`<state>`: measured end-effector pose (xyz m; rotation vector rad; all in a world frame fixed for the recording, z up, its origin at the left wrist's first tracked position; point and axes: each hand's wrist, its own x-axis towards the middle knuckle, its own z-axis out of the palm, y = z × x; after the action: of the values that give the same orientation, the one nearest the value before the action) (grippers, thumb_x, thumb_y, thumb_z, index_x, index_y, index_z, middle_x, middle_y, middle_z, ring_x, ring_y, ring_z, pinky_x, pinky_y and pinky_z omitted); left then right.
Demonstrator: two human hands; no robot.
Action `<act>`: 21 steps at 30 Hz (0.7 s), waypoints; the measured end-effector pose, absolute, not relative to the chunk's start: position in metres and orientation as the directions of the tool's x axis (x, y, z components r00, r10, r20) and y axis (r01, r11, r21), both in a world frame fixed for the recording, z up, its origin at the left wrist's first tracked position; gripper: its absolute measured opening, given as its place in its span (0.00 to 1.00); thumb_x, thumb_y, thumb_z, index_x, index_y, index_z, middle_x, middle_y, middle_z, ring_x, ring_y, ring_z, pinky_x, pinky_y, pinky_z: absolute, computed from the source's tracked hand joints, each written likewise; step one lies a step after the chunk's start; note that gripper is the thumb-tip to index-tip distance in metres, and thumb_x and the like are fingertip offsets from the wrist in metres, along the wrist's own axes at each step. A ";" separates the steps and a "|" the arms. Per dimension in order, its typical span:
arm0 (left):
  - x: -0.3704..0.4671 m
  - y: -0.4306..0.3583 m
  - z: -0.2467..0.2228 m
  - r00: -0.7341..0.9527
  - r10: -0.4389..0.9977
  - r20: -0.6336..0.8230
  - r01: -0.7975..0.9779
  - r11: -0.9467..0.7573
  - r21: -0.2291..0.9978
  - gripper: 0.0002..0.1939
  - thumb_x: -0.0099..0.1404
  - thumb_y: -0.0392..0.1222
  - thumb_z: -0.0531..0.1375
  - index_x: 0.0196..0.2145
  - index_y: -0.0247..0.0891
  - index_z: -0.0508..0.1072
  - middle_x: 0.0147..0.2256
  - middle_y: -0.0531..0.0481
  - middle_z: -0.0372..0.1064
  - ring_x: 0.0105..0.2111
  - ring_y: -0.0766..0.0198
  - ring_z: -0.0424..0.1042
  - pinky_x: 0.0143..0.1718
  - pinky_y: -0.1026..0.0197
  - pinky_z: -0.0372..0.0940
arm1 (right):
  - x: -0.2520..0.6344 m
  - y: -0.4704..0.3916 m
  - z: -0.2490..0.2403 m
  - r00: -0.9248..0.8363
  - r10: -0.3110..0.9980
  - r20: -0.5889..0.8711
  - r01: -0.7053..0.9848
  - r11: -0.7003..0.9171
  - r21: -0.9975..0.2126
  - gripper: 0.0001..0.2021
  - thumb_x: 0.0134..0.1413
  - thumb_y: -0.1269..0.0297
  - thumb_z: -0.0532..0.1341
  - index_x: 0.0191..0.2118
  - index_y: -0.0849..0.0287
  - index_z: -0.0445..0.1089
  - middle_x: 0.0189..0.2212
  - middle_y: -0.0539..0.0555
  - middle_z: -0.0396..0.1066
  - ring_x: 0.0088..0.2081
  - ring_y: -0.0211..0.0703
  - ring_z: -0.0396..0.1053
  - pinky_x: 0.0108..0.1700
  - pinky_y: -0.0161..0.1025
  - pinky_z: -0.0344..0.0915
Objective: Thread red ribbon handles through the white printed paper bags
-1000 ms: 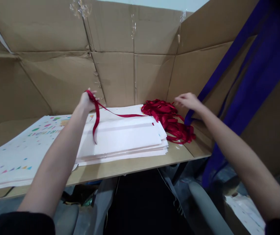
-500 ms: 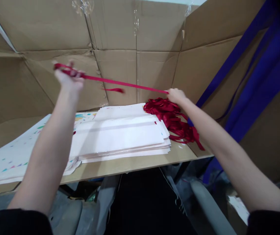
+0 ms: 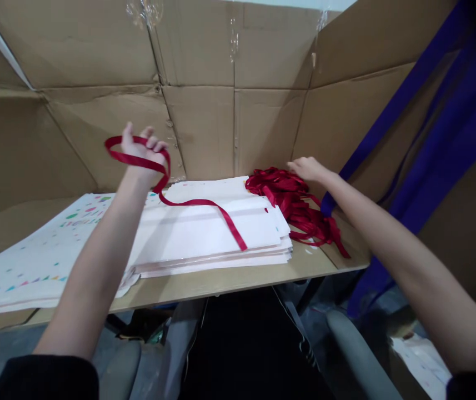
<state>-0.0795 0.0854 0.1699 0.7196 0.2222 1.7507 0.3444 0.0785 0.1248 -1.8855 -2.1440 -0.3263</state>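
Note:
My left hand (image 3: 145, 149) is raised above the white sheets, palm up, its fingers partly curled. It holds a red ribbon (image 3: 194, 203) that loops round the hand; the loose tail curves down to the right over the stack of white sheets (image 3: 204, 230). How the fingers grip the ribbon is partly hidden. Over the far edge of a tangled pile of red ribbons (image 3: 290, 200), my right hand (image 3: 305, 168) hovers with its fingers loosely stretched to the left. Nothing shows in it.
Printed white sheets with coloured patterns (image 3: 33, 255) lie at the left of the table (image 3: 221, 284). Cardboard walls (image 3: 204, 122) enclose the back and sides. Wide blue-purple strips (image 3: 441, 150) hang at the right, behind my right forearm. Chair armrests (image 3: 358, 355) are below.
My right hand has let go of the ribbon that was stretched taut between both hands. Its tail has dropped slack over the stack. My left hand has moved right and slightly down.

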 end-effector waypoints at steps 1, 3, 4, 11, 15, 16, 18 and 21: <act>-0.058 0.079 0.172 -0.055 0.926 0.372 -0.822 -0.254 0.510 0.22 0.70 0.55 0.46 0.25 0.38 0.61 0.15 0.60 0.44 0.14 0.73 0.44 0.18 0.68 0.50 | 0.315 0.075 0.127 -0.187 0.918 0.349 0.971 0.227 -0.078 0.20 0.65 0.58 0.49 0.38 0.62 0.75 0.38 0.61 0.75 0.43 0.49 0.71 0.47 0.43 0.62; -0.019 0.063 0.176 0.119 0.916 0.383 -0.810 -0.133 0.571 0.22 0.70 0.56 0.46 0.26 0.39 0.64 0.16 0.58 0.48 0.15 0.72 0.47 0.19 0.66 0.53 | 0.257 0.065 0.132 -0.337 0.865 0.372 0.860 0.444 -0.251 0.20 0.62 0.52 0.52 0.41 0.61 0.74 0.43 0.59 0.74 0.46 0.49 0.70 0.49 0.43 0.62; -0.002 0.056 0.177 0.158 0.916 0.368 -0.792 -0.104 0.601 0.23 0.69 0.57 0.47 0.26 0.39 0.65 0.16 0.58 0.47 0.15 0.71 0.48 0.20 0.66 0.54 | 0.231 0.059 0.133 -0.396 0.824 0.404 0.781 0.534 -0.323 0.20 0.58 0.50 0.56 0.44 0.61 0.73 0.45 0.59 0.73 0.47 0.49 0.69 0.51 0.43 0.62; 0.043 0.037 0.182 0.264 0.843 0.469 -0.751 -0.125 0.648 0.31 0.70 0.60 0.41 0.26 0.36 0.70 0.15 0.57 0.45 0.15 0.71 0.52 0.25 0.65 0.62 | 0.158 0.036 0.135 -0.557 0.722 0.411 0.216 0.603 -0.768 0.09 0.57 0.61 0.59 0.34 0.64 0.68 0.26 0.54 0.73 0.31 0.39 0.72 0.39 0.37 0.68; 0.013 0.052 0.171 0.238 0.849 0.472 -0.681 -0.201 0.704 0.33 0.70 0.61 0.38 0.29 0.37 0.73 0.19 0.51 0.62 0.21 0.68 0.64 0.33 0.63 0.67 | 0.208 0.039 0.143 -0.371 0.889 0.269 0.410 0.417 -0.811 0.10 0.61 0.66 0.53 0.30 0.62 0.66 0.12 0.44 0.58 0.16 0.33 0.58 0.25 0.32 0.62; 0.002 0.056 0.165 0.237 0.864 0.443 -0.639 -0.205 0.742 0.33 0.69 0.63 0.39 0.31 0.38 0.74 0.23 0.48 0.67 0.25 0.65 0.68 0.35 0.61 0.68 | 0.227 0.041 0.147 -0.309 0.919 0.246 0.512 0.379 -0.771 0.10 0.60 0.68 0.53 0.30 0.62 0.67 0.11 0.43 0.55 0.15 0.32 0.55 0.25 0.32 0.61; -0.019 0.065 0.149 0.280 0.898 0.338 -0.531 -0.148 0.834 0.32 0.68 0.64 0.42 0.37 0.37 0.75 0.30 0.45 0.73 0.32 0.60 0.73 0.36 0.58 0.69 | 0.267 0.047 0.158 -0.130 0.949 0.287 0.714 0.290 -0.638 0.10 0.58 0.69 0.54 0.29 0.63 0.70 0.13 0.46 0.59 0.18 0.34 0.59 0.29 0.34 0.62; -0.040 0.077 0.121 0.344 0.923 0.171 -0.404 -0.019 0.914 0.26 0.69 0.59 0.47 0.41 0.37 0.75 0.34 0.43 0.75 0.31 0.60 0.74 0.34 0.58 0.70 | 0.322 0.059 0.174 0.128 0.902 0.413 0.890 0.079 -0.449 0.12 0.58 0.66 0.54 0.30 0.63 0.73 0.25 0.55 0.71 0.31 0.43 0.69 0.41 0.38 0.63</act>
<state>-0.0405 0.0771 0.1212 1.1336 0.5903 1.1589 0.3223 0.0590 0.1736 -1.7821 -1.7335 0.0237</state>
